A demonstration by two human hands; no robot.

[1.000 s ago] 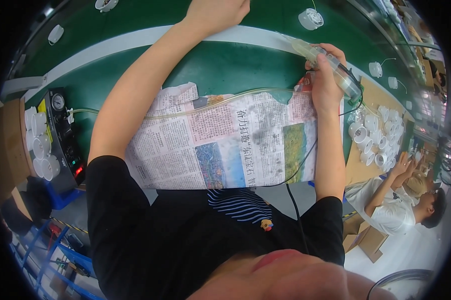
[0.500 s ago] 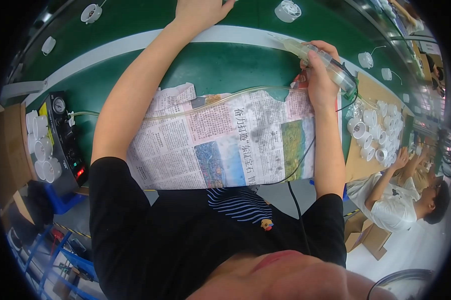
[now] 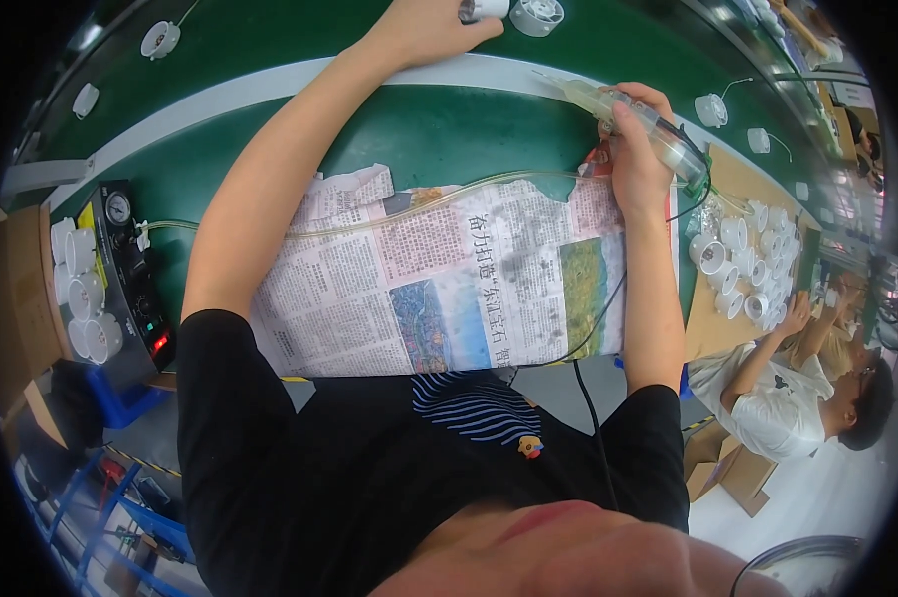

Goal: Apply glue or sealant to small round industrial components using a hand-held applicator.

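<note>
At the top edge, beyond the pale rail, my left hand (image 3: 431,30) is closed on a small white round plastic housing (image 3: 489,9), its fingertips partly cut off by the frame. Just right of it a second white housing (image 3: 538,15), with spokes showing inside, lies on the green belt. My right hand (image 3: 640,149) grips a clear dispensing syringe (image 3: 658,134) with its thin tip pointing up and left, over the rail. A clear hose runs from the black dispenser box (image 3: 130,279) across the newspaper (image 3: 439,269) toward the syringe.
White housings stand stacked on the dispenser box, and several more crowd a brown board (image 3: 712,308) at right. Other housings with wires ride the green belt (image 3: 299,30). A black cable hangs over the newspaper's front edge. A co-worker in a white shirt (image 3: 782,408) sits at right.
My left hand has shifted right and slightly nearer, bringing the held housing into view. Housings on the belt have moved left. My right hand and the syringe have hardly moved.
</note>
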